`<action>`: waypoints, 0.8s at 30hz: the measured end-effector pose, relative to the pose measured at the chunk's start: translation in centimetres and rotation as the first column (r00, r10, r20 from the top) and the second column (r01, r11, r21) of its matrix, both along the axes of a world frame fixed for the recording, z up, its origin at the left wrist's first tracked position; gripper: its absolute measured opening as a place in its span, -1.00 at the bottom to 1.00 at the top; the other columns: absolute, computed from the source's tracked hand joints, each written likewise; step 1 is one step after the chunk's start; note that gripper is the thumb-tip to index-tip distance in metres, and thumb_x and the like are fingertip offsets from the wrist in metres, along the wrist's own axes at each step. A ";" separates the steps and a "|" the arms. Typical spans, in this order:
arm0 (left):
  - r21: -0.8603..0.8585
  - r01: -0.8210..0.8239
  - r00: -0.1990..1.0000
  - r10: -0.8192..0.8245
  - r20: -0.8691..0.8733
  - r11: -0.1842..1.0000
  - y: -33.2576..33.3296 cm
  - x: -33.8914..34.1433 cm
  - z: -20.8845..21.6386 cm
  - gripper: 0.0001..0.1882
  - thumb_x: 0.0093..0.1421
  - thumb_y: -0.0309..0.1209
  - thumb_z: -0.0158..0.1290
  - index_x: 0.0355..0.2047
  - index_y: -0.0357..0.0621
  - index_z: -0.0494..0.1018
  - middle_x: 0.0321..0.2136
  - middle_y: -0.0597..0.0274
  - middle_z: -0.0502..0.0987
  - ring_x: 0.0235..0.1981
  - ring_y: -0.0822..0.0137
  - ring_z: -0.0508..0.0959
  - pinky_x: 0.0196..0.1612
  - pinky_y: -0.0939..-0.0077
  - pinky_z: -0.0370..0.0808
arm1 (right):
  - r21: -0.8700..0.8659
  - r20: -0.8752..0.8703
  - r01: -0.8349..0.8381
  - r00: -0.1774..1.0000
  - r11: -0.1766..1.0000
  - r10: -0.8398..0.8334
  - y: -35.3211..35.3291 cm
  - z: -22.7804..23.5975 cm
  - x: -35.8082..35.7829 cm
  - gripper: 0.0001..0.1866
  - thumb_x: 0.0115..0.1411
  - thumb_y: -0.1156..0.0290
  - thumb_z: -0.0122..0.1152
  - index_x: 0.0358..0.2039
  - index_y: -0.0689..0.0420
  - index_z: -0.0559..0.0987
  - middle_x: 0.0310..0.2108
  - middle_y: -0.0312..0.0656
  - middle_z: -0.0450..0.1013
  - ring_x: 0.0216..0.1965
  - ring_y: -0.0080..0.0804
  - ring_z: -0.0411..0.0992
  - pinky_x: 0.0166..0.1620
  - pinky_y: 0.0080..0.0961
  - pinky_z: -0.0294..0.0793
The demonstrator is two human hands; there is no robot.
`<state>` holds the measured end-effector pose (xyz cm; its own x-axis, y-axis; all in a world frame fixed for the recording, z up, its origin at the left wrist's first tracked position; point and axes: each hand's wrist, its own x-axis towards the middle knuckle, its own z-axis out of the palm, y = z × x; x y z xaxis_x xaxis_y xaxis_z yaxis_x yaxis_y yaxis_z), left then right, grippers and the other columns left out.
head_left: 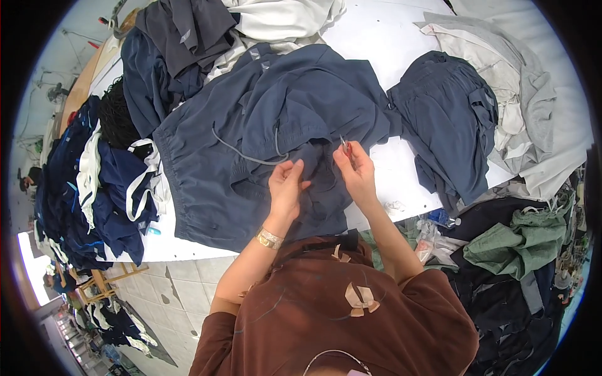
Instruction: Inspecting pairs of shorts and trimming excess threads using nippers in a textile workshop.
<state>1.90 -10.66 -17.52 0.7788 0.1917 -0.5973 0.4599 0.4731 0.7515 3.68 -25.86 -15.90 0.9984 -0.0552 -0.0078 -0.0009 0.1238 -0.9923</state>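
Observation:
Dark blue shorts (213,182) with a gathered elastic waistband lie spread on the white table in front of me. A grey drawstring (241,155) loops across them. My left hand (285,191) is over the middle of the shorts, thumb and fingertips drawn together just below the drawstring's end. Whatever they pinch is too small to make out. To its right, my right hand (357,175) closes around small red-handled thread snips (347,149), whose thin metal tip points away from me. A gap separates the two hands.
More dark blue shorts (448,113) lie at the right, beside grey and white cloth (523,94). Navy garments with white straps (110,188) heap up at the left, near black cords (118,113). Dark grey garments (191,31) sit at the back left. Green cloth (514,241) lies lower right.

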 end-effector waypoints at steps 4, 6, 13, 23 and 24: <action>0.149 0.007 0.999 -0.014 0.047 0.989 0.2 0.4 1.0 -0.76 0.17 -0.27 0.12 -0.33 -0.11 0.34 -0.56 0.45 0.32 -0.55 0.61 0.32 -0.55 0.68 0.40 | -0.062 0.030 -0.013 0.999 0.998 0.015 -0.1 -1.0 0.0 -0.77 0.18 0.33 0.18 -0.47 0.20 0.39 -0.66 -0.47 0.21 -0.58 -0.77 0.10 -0.52 -0.73 0.10; 0.066 -0.033 0.992 0.024 0.127 0.997 0.2 0.6 2.1 -0.76 0.18 -0.24 0.11 -0.37 -0.10 0.34 -0.55 0.44 0.33 -0.54 0.62 0.32 -0.56 0.71 0.37 | -0.195 0.061 -0.025 0.997 0.980 0.038 0.0 -1.1 -0.2 -0.75 0.15 0.32 0.21 -0.51 0.20 0.40 -0.72 -0.38 0.21 -0.64 -0.70 0.10 -0.56 -0.69 0.12; -0.043 -0.072 0.987 0.077 0.142 0.997 0.1 0.7 4.7 -0.77 0.15 -0.26 0.14 -0.38 -0.10 0.35 -0.50 0.40 0.42 -0.50 0.59 0.41 -0.56 0.71 0.41 | -0.615 0.240 0.017 0.956 0.789 0.167 0.7 0.5 -0.7 -0.69 0.05 0.20 0.27 -0.56 0.14 0.41 -0.69 -0.22 0.39 -0.67 -0.27 0.40 -0.62 -0.46 0.30; 0.047 -0.103 0.977 0.092 0.193 0.994 -0.3 0.4 4.5 -0.76 0.14 -0.28 0.15 -0.37 -0.15 0.36 -0.53 0.34 0.45 -0.57 0.60 0.43 -0.60 0.76 0.42 | -0.677 0.240 -0.005 0.944 0.736 0.228 1.0 0.6 -0.5 -0.71 0.01 0.23 0.32 -0.49 0.17 0.45 -0.65 -0.18 0.40 -0.65 -0.26 0.41 -0.58 -0.47 0.32; 0.048 -0.100 0.976 0.089 0.197 0.994 -0.3 0.4 4.5 -0.76 0.14 -0.28 0.15 -0.37 -0.15 0.36 -0.53 0.34 0.45 -0.56 0.60 0.43 -0.60 0.76 0.42 | -0.676 0.243 -0.003 0.943 0.737 0.227 1.1 0.7 -0.5 -0.71 0.01 0.23 0.32 -0.50 0.17 0.45 -0.65 -0.18 0.40 -0.65 -0.26 0.41 -0.58 -0.47 0.32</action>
